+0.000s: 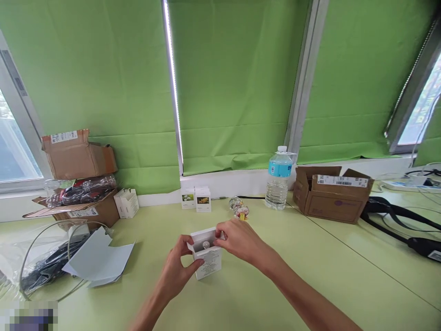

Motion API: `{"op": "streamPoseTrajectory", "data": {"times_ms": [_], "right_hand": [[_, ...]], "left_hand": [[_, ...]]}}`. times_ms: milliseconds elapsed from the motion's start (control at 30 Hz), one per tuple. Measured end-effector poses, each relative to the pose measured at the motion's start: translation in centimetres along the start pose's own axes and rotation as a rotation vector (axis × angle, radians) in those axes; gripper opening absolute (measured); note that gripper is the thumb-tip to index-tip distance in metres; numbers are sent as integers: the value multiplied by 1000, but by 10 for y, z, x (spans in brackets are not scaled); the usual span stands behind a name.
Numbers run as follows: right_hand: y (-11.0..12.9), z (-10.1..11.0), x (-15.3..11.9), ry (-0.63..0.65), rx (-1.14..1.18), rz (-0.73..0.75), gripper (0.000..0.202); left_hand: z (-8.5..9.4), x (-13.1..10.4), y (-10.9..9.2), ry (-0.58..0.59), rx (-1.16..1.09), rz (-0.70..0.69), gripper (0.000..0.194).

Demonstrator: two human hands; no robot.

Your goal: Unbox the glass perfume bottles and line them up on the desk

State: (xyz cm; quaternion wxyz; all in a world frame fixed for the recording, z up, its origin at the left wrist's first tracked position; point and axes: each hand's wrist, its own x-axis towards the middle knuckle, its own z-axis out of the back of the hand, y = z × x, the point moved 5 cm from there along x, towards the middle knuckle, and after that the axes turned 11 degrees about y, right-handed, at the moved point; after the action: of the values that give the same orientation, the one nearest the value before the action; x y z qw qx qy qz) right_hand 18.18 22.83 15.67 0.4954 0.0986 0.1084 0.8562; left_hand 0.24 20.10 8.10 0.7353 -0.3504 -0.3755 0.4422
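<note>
A small white box (209, 263) stands upright on the light green table (262, 285), its top flaps open and a round silver cap showing inside. My left hand (179, 269) grips the box's left side. My right hand (237, 240) holds the top right edge of the box at the flap. Just behind my right hand lies a small clear bottle with a gold and red part (239, 208).
Two small white boxes with pictures (196, 198) stand at the wall, and an open white box (127, 202) to their left. A water bottle (278, 178), an open cardboard box (331, 193), stacked cardboard boxes (79, 184), white paper sheets (98, 259), black straps (403, 220).
</note>
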Motion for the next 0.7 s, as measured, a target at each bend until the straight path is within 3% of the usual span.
{"op": "streamPoseTrajectory", "data": {"times_ms": [100, 300, 500, 700], "right_hand": [[13, -1, -5, 6, -53, 104, 15], [34, -6, -11, 7, -130, 262, 25], [23, -8, -7, -5, -99, 25, 37], [19, -16, -7, 77, -1, -8, 35]], "left_hand": [[-3, -1, 0, 10, 21, 0, 39], [-12, -4, 10, 43, 214, 37, 89], [-15, -5, 11, 30, 474, -21, 92], [-19, -7, 2, -52, 645, -217, 81]]}}
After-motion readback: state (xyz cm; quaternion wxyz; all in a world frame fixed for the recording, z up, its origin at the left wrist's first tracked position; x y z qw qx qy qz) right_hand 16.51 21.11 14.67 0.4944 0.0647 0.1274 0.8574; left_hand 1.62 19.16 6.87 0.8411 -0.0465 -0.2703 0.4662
